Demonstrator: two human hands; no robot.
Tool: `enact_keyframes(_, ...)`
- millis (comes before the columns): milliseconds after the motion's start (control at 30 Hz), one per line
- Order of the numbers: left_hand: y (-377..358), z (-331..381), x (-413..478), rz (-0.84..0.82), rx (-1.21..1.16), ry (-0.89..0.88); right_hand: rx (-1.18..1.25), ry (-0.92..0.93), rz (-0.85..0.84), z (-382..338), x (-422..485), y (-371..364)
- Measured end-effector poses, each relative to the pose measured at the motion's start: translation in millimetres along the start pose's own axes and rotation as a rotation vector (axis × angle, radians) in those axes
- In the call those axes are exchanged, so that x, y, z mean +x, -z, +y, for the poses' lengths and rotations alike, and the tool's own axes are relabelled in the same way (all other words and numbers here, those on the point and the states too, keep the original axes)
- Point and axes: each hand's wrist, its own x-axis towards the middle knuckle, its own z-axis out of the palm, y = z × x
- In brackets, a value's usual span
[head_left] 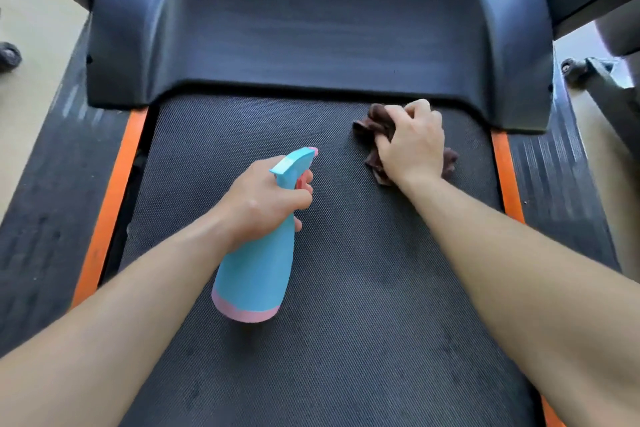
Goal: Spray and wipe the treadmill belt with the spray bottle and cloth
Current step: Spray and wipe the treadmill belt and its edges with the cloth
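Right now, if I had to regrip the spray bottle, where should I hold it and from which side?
Probably best to grip the spray bottle at its narrow neck, just under the head, coming from behind, opposite the nozzle, as the left hand does. The body widens toward the pink base, and the trigger faces forward for a finger.

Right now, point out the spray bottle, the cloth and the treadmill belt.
spray bottle [256, 267]: head view, its blue lower body.
cloth [371, 120]: head view, brown folds at its upper left.
treadmill belt [363, 288]: head view, bare textured middle.
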Motion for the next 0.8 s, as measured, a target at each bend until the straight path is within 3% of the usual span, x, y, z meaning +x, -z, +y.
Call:
enact_keyframes(67,2.6,0.1,-2.4,0.01,-0.028,0.004,0.021,-0.033,-0.01,-7.8,-10.3,2.0)
enact_keyframes(200,8.2,1.4,-8.6,0.043,-0.066,0.013,0.083,0.297,-0.132,5.5,-99.7,19.4)
enact_keyframes(267,8.2,1.4,-9.4,0.054,-0.051,0.02,0.078,0.357,-0.156,15.9,-107.2,21.4)
enact_keyframes(433,4.3,0.6,-9.3,0.036,-0.001,0.006,0.014,0.092,-0.02,-3.5,-26.9,1.9)
enact_keyframes(533,2.0,-0.1,-7.9,0.031,0.019,-0.008,-0.033,-0.046,-0.025,-14.4,-22.2,0.1)
enact_keyframes(700,3.6,-4.1,-12.7,0.024,0.017,-0.009,0.049,0.372,-0.174,6.2,-122.0,24.4)
enact_keyframes(800,1.0,-9.4,-11.5,0.017,0.028,0.003,0.039,0.475,-0.193,18.2,-111.9,25.8)
